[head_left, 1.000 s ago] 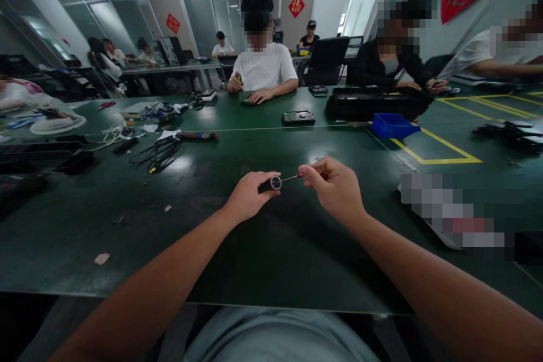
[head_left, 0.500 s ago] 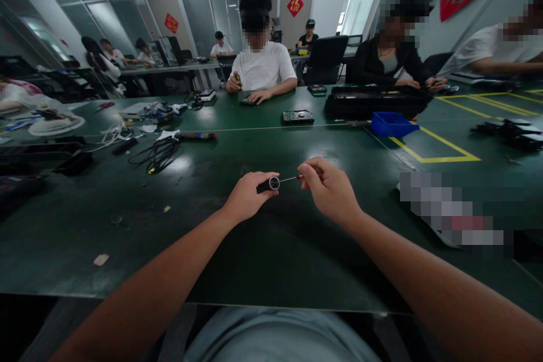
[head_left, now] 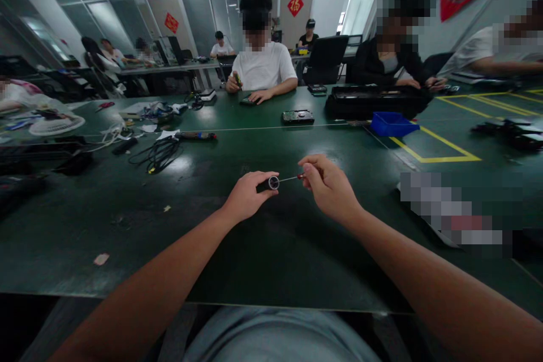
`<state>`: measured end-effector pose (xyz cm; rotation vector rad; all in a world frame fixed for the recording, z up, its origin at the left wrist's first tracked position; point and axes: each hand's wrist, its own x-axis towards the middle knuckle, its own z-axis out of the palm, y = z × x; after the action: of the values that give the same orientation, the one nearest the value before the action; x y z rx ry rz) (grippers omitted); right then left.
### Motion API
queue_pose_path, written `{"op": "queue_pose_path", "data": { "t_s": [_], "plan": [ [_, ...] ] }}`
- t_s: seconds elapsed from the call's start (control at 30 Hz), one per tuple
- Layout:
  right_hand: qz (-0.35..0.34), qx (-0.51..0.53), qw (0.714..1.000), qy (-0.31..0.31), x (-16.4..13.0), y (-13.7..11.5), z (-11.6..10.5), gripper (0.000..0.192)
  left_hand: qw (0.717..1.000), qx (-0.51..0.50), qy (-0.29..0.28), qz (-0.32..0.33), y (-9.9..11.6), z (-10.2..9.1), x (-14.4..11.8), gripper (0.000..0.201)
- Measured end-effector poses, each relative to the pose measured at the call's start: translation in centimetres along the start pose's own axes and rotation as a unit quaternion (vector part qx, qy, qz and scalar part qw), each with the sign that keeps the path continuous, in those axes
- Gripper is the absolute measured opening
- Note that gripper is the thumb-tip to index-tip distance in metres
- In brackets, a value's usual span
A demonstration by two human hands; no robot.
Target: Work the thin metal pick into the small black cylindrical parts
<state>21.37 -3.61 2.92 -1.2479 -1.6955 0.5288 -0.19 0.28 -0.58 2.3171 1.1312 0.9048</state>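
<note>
Small black cylinder (head_left: 271,183) pinched in left hand (head_left: 247,197) grip, above table (head_left: 127,220) middle; right hand (head_left: 330,188) clamped on thin screwdriver (head_left: 292,178), tip at cylinder's ringed end. Risk: tip slips off, cylinder twists loose, drops.

Small black cylinder (head_left: 271,183), silver-ringed end facing right; thin screwdriver (head_left: 292,178), red handle, tip at ring.
</note>
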Motion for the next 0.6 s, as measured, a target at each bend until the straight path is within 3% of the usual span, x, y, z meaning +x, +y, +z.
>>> {"op": "queue_pose_path", "data": {
  "t_s": [0.13,0.33,0.47,0.6],
  "plan": [
    [-0.002,0.054,0.999,-0.007,-0.17,0.24,0.26,0.015,1.000,-0.001,0.011,0.000,-0.22,-0.07,0.03,0.042],
    [0.025,0.048,0.999,0.003,-0.31,-0.23,0.23,0.019,1.000,-0.002,0.007,0.005,-0.12,-0.02,-0.05,0.042],
    [0.038,0.158,0.986,0.020,-0.19,0.09,0.63,0.007,1.000,-0.002,0.011,-0.005,0.01,-0.13,-0.02,0.042],
    [0.085,0.283,0.954,0.049,0.32,0.69,1.08,0.014,1.000,-0.013,0.012,-0.001,0.20,-0.34,-0.02,0.043]
  ]
}}
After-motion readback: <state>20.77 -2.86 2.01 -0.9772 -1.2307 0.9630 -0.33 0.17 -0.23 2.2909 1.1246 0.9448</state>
